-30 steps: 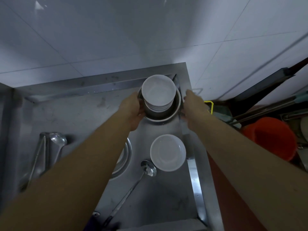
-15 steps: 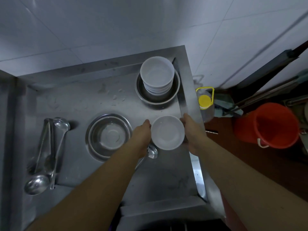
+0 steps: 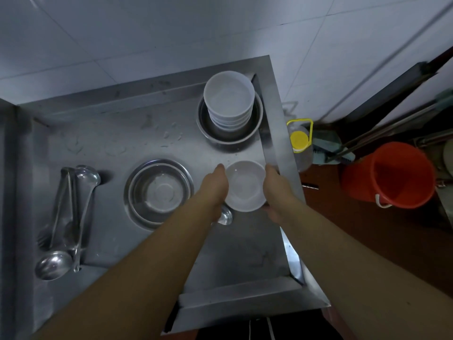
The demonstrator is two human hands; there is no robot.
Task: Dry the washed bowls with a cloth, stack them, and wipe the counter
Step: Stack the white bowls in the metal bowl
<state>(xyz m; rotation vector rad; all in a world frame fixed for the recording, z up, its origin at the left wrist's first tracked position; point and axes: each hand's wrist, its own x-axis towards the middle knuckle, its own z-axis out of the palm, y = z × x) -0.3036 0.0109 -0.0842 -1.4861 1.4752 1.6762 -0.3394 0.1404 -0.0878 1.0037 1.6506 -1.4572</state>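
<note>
A single white bowl (image 3: 245,186) sits near the right edge of the steel counter (image 3: 117,148). My left hand (image 3: 215,190) holds its left side and my right hand (image 3: 277,190) holds its right side, fingers wrapped along the rim. Behind it, a stack of white bowls (image 3: 229,100) stands inside a steel basin (image 3: 230,133) at the back right corner. No cloth is in view.
An empty steel basin (image 3: 159,192) lies left of my hands. A ladle bowl (image 3: 225,217) peeks out under my left wrist. Tongs and ladles (image 3: 71,217) lie at the far left. Off the counter's right stand a yellow-capped jug (image 3: 300,141) and an orange bucket (image 3: 387,175).
Both hands left the stacked bowls in the back basin and came down to the single white bowl, now gripping it from both sides.
</note>
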